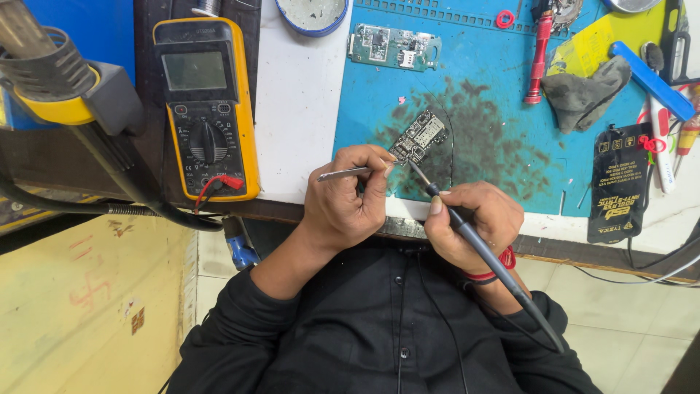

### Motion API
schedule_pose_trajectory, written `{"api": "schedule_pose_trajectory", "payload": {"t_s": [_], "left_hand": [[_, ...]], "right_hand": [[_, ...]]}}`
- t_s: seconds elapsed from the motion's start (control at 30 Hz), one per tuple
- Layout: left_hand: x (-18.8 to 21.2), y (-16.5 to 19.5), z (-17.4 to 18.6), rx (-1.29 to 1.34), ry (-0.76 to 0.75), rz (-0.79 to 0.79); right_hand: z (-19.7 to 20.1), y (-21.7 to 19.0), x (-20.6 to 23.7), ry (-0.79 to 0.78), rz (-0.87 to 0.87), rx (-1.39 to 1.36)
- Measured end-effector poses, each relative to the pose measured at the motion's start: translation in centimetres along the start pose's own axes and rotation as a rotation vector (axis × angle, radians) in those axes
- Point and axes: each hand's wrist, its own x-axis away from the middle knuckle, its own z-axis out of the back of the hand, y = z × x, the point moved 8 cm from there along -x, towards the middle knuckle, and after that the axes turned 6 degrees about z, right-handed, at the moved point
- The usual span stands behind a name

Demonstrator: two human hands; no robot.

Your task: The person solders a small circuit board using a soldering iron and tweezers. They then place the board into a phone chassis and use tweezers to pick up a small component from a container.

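Note:
My left hand (348, 198) grips metal tweezers (343, 174) whose tips pinch a small dark circuit board (419, 136), holding it tilted over the stained blue work mat (503, 117). My right hand (475, 222) holds a slim soldering iron (467, 230) like a pen, its thin tip touching the board's lower edge. The iron's dark cable runs down past my wrist over my black shirt.
A yellow multimeter (208, 106) lies at the left beside a hot-air tool nozzle (51, 73). A second green circuit board (394, 46), a red screwdriver (538, 55), a grey rag (587, 91), a black battery pack (618, 182) and a round tin (313, 14) surround the mat.

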Motion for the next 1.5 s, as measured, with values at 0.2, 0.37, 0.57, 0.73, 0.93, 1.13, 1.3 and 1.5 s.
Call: {"api": "schedule_pose_trajectory", "payload": {"t_s": [0.2, 0.37, 0.57, 0.73, 0.93, 1.13, 1.3, 1.5], "left_hand": [[0.0, 0.04, -0.04, 0.006, -0.001, -0.004], [-0.08, 0.36, -0.02, 0.005, -0.002, -0.012], [-0.05, 0.37, -0.04, 0.01, 0.003, -0.007], [-0.08, 0.32, -0.02, 0.013, 0.005, 0.0], [-0.11, 0.43, -0.02, 0.019, 0.007, -0.014], [-0.11, 0.35, 0.0, 0.02, 0.001, 0.002], [-0.13, 0.4, -0.01, 0.015, 0.005, -0.001], [-0.16, 0.4, -0.02, -0.005, 0.002, -0.003]], "right_hand": [[0.08, -0.03, 0.0, -0.001, 0.002, -0.001], [0.38, -0.13, 0.01, 0.01, -0.014, -0.009], [0.35, -0.2, -0.1, 0.004, -0.003, 0.001], [0.39, -0.11, -0.09, 0.006, -0.015, -0.003], [0.39, -0.12, -0.09, 0.008, -0.01, 0.001], [0.37, -0.12, -0.12, 0.002, -0.008, -0.013], [0.37, -0.11, -0.12, 0.006, -0.016, -0.003], [0.35, -0.17, -0.25, 0.005, -0.004, 0.0]]}}
